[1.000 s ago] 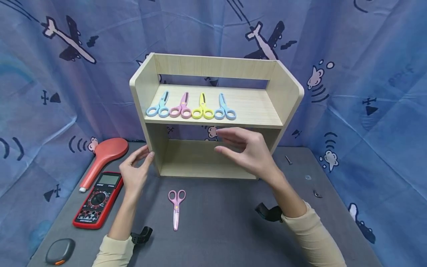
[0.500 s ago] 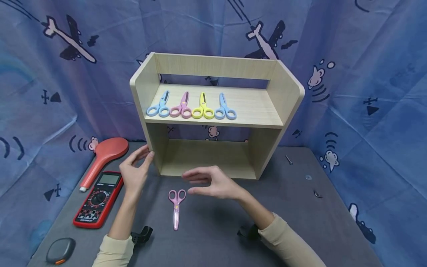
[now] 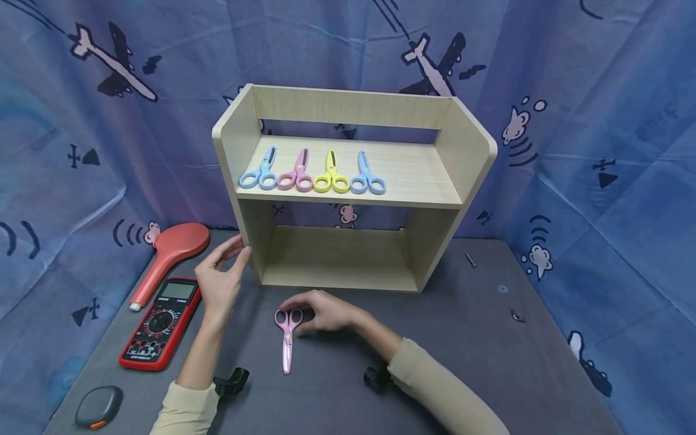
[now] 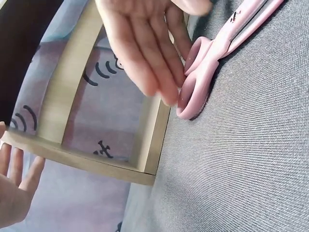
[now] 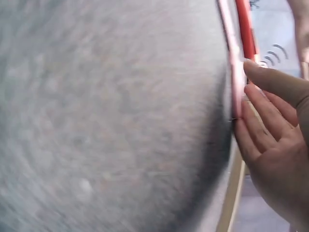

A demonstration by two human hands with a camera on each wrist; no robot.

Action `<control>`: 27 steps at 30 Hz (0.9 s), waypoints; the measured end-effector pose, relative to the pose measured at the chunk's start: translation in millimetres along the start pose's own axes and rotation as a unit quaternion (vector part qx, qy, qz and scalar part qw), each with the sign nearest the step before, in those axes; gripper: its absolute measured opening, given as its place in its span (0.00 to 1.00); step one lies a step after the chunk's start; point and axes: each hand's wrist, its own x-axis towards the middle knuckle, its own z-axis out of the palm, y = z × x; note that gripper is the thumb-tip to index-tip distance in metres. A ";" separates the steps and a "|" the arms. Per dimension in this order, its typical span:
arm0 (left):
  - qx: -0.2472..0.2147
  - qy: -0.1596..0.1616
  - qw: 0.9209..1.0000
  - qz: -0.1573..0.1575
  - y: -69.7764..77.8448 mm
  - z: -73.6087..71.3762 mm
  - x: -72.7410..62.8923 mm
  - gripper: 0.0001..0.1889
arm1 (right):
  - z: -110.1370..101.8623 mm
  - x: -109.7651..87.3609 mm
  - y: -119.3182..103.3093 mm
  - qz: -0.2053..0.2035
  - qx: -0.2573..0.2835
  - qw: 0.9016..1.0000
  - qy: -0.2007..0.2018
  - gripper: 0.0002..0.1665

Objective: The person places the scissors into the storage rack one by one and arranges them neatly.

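Note:
Pink scissors [image 3: 287,340] lie on the grey cloth, handles toward the shelf and blades toward me. My right hand [image 3: 326,311] is at their handle rings, its fingers [image 4: 154,72] extended along the far side and its thumb apart on the near side. In the left wrist view these fingertips meet or nearly meet a ring. My left hand [image 3: 219,281] touches the left side panel of the wooden shelf [image 3: 348,200], fingertips against it and thumb at its front edge. On the upper board, blue, pink, yellow and blue scissors [image 3: 331,172] lie in a row.
Left of the left hand lie a red multimeter [image 3: 160,324], a red paddle-shaped tool [image 3: 171,257] and a dark grey rounded case [image 3: 99,408]. At the right are a small screw [image 3: 470,260], a clear disc [image 3: 502,289] and a small metal piece [image 3: 518,316]. Patterned blue cloth hangs behind.
My right hand has come down and left from in front of the shelf to the handles of the pink scissors on the table. My left hand has stayed at the side panel.

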 end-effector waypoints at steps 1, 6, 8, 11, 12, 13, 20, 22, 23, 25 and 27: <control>0.000 0.001 1.000 0.000 0.2 0.1 -0.1 0.16 | 1.6 2.0 1.8 -0.001 -0.011 1.000 0.000 0.33; -0.007 0.004 1.000 0.001 0.4 0.0 0.2 0.16 | 6.4 6.6 4.1 -0.004 -0.047 0.999 0.010 0.31; -0.010 0.004 1.000 0.002 0.7 0.1 0.5 0.16 | 7.0 7.2 3.9 -0.005 -0.046 0.999 0.017 0.31; -0.009 0.003 1.000 0.003 1.2 0.5 0.4 0.16 | 6.9 7.5 3.9 -0.002 -0.032 0.999 0.023 0.31; -0.007 0.003 1.000 0.003 1.5 0.6 0.2 0.16 | 6.6 7.6 3.9 0.001 -0.028 0.999 0.023 0.31; -0.009 0.002 1.000 0.003 1.9 0.6 0.1 0.16 | 6.3 7.5 4.0 0.005 -0.023 0.999 0.022 0.33; -0.015 0.002 1.000 0.002 1.7 0.0 -0.7 0.16 | 2.5 4.4 2.1 0.032 -0.021 0.999 0.000 0.39; -0.014 0.000 1.000 0.003 1.6 0.1 -0.8 0.16 | 1.8 2.0 2.5 0.032 -0.044 0.998 -0.008 0.40; -0.015 -0.001 1.000 0.004 1.5 0.2 -0.8 0.16 | 1.6 0.6 2.8 0.030 -0.056 0.998 -0.011 0.40; -0.017 -0.003 1.000 0.005 1.6 0.3 -1.1 0.16 | 0.9 -2.3 2.6 0.023 -0.076 0.997 -0.016 0.40; -0.017 -0.003 1.000 0.006 1.4 0.4 -1.3 0.16 | -0.3 -5.7 1.6 0.019 -0.086 0.996 -0.016 0.39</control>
